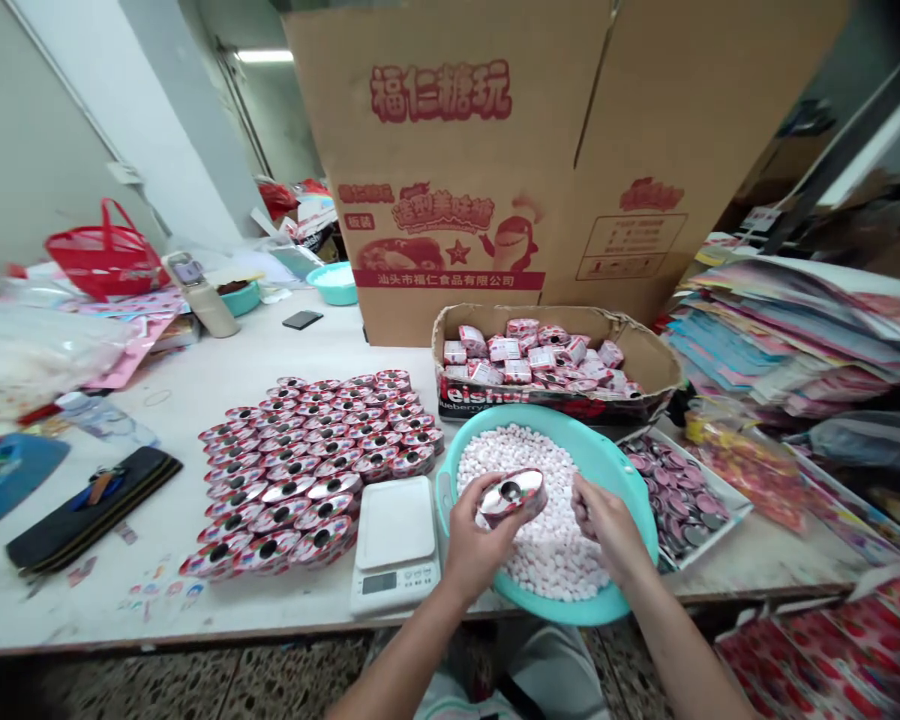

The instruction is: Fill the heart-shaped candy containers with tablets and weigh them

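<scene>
1. One big cardboard carton (450,170) with red print stands far behind the teal plastic basin (630,480), and the basin sits at the front edge of a white work table (105,600).
2. Left of the basin, many round red and silver tins (307,470) lie in tidy rows on the table. Right of the basin, a heap of colored paper sheets (795,330) is piled up.
3. Just behind the basin, an open cardboard tray (645,350) holds small pink and white packs (532,355). Just right of the basin, a white tray (679,500) holds flat dark discs.
4. Just left of the basin sits a white kitchen scale (394,540).
5. Inside the basin, a big pile of small white candies (517,450) fills the middle.
6. Over the basin, the left hand (476,545) holds one shiny tin (511,497). Its fingers are closed around the tin, and a round hole in the tin faces up.
7. Next to it, the right hand (607,525) is over the candies with its fingers bunched shut. Nobody can tell if they pinch a candy.
8. This looks like the step of filling a tin, so the next move seems to call for getting candies through the hole.
</scene>
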Demonstrator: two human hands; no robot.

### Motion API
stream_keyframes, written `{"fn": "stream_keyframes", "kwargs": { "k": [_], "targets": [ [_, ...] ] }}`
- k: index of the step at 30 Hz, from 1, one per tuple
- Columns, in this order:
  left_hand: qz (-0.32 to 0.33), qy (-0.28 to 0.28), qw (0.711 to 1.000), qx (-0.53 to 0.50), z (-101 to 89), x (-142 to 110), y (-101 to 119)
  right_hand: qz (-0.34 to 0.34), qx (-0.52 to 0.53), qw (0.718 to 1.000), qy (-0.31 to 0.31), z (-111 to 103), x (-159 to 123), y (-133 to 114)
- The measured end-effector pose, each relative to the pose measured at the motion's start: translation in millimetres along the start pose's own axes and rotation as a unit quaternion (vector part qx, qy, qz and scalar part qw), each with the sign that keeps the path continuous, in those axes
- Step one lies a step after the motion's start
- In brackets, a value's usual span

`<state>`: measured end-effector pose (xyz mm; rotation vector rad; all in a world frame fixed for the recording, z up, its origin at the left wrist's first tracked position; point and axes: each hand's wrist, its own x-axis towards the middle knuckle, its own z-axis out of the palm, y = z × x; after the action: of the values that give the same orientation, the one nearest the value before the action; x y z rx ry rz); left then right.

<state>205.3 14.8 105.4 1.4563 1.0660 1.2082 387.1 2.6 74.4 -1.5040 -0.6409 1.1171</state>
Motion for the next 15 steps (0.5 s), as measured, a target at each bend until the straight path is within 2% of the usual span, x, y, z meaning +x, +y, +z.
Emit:
{"fn": "stream_keyframes", "kwargs": {
  "k": [2,4,7,10,12,15],
  "targets": [
    [-0.004,0.020,1.000,-0.015,-11.1,-2,10,-0.021,-0.071,0.997,-0.004,-5,1,10],
    [-0.006,0.052,0.999,-0.003,-30.9,-4,15,-0.068,-0.160,0.985,-0.012,-11,3,18],
    [-0.031,0.157,0.986,0.049,-72.0,-8,12,-0.132,-0.279,0.951,-0.028,-14,3,25],
    [-0.038,0.236,0.962,0.129,-111.8,-14,-1,-0.141,-0.356,0.923,-0.028,-11,-3,24],
    [-0.031,0.246,0.953,0.177,-130.0,-18,-10,-0.142,-0.387,0.911,-0.027,-8,-9,22],
    [-0.013,0.244,0.943,0.226,-142.3,-21,-24,-0.154,-0.407,0.900,-0.015,-6,-17,22]
  ]
}}
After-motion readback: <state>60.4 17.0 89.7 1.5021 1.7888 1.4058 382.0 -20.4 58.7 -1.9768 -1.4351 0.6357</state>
